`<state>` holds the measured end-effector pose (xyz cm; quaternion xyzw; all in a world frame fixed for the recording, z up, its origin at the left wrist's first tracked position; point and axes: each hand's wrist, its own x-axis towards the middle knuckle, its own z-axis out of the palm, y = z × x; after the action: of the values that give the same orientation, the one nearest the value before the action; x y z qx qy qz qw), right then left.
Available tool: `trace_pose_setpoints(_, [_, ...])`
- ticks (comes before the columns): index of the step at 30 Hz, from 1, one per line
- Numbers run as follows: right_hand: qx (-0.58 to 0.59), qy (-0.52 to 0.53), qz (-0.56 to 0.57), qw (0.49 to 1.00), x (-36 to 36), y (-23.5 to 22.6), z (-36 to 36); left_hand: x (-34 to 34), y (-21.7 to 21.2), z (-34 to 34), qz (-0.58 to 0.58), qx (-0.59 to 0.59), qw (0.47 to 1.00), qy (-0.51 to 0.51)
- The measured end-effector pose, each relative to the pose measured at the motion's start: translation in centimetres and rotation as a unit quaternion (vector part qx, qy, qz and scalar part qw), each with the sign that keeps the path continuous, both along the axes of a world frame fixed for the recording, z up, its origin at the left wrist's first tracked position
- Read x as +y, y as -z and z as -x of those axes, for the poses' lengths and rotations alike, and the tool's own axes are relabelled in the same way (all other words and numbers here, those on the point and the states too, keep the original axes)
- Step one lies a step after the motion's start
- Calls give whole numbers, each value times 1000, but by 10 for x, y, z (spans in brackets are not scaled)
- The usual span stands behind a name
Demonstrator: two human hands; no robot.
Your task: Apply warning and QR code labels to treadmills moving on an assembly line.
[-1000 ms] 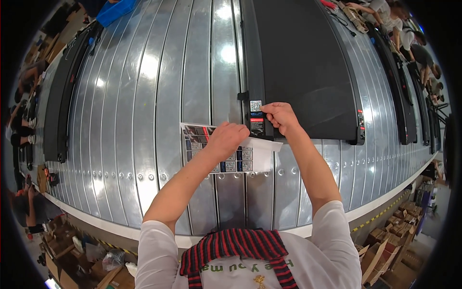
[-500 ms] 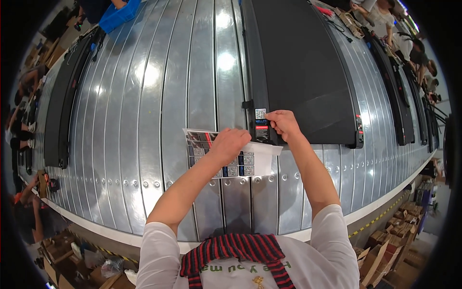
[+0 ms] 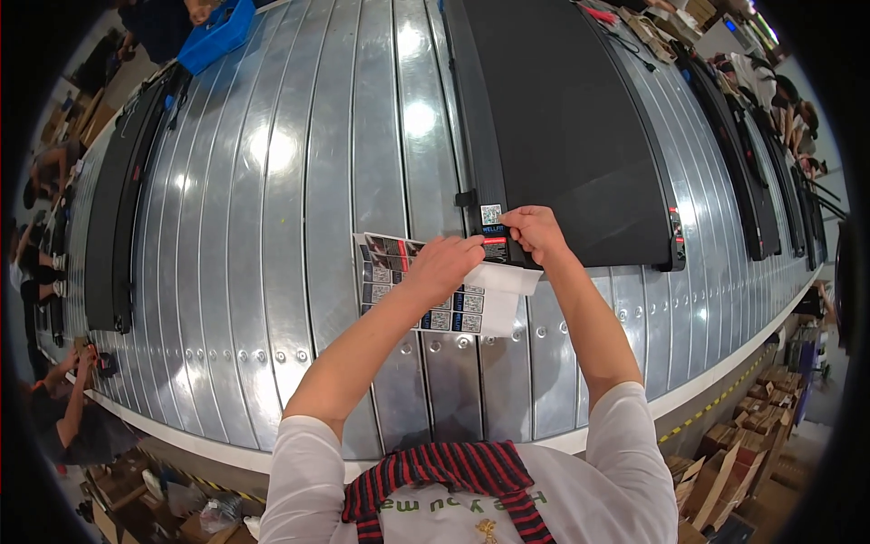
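Observation:
A flat black treadmill (image 3: 571, 136) lies on the metal slats in front of me. On the near end of its left rail is a dark sticker (image 3: 492, 216) with a white code square and a red band. My right hand (image 3: 538, 234) pinches at the sticker's right edge, fingers curled. My left hand (image 3: 444, 267) is closed over the upper edge of a sheet of stickers (image 3: 467, 310), its fingertips reaching the sticker's lower part. The sheet, partly bare white backing, lies tilted on the slats; the hand and forearm cover its middle.
The slatted metal conveyor (image 3: 263, 227) stretches to both sides. Another black treadmill (image 3: 127, 208) lies left, more (image 3: 734, 172) lie right. A blue bin (image 3: 216, 36) stands far left. Co-workers are along both ends; cardboard boxes (image 3: 725, 462) sit below the near edge.
My left hand has shifted slightly right, its fingertips now over the sticker's lower part. The sheet has moved a little right with it. My right hand stays at the sticker's edge.

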<state>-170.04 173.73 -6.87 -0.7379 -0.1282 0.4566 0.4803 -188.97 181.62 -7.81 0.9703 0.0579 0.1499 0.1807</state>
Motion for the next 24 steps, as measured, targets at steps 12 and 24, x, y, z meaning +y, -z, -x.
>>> trace_pose_setpoints(12, [-23, 6, -8, 1000, 1, 2, 3, 1, 2, -23, 11, 60, 998, 4])
trace_pose_setpoints(24, [-565, -136, 74, 810, 2, -2, 17, -2, 9, -23, 24, 3, 1000, -2])
